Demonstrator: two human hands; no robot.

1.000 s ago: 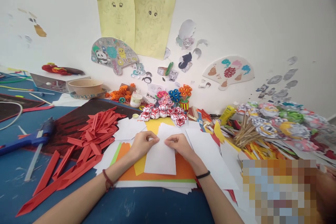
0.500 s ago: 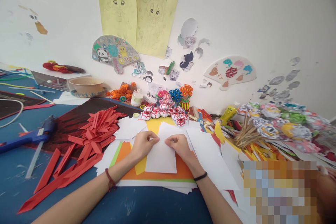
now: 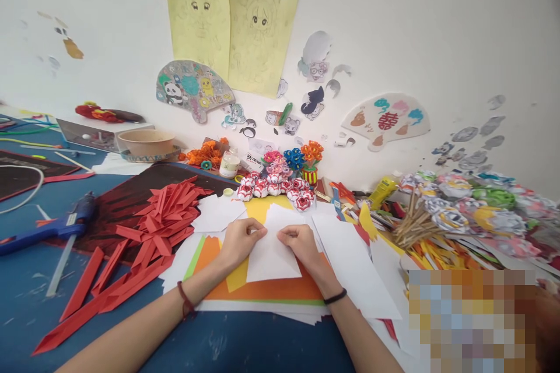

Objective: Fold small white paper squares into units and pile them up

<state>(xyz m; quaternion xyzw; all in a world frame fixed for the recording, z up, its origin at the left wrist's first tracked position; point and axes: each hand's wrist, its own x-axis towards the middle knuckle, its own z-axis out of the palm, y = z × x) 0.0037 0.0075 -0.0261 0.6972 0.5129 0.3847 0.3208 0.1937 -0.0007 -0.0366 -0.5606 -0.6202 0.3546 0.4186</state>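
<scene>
Since the earlier frame, the lower edge of the white rectangular paper sheet lies higher on the stack, so the sheet shows shorter from front to back; both hands sit at the same spot. Item: white paper sheet, lying flat on an orange paper sheet atop a pile of coloured and white papers on the blue worktop, its long axis running away from the person toward the wall. Left hand: fingers curled, tips pinching the sheet's left upper edge. Right hand: fingers curled, tips pressed on the sheet's right upper edge, facing the left hand across a narrow gap. The sheet extends from both sets of fingers back toward the person; both hands are equally near, each already in contact. Surrounding stock: heap of red folded paper strips to the left; blue hot-glue gun farther left; cluster of red-and-white paper flowers just beyond the hands; loose white sheets to the right; bundle of thin wooden sticks and a spread of multicoloured paper flowers at far right.
</scene>
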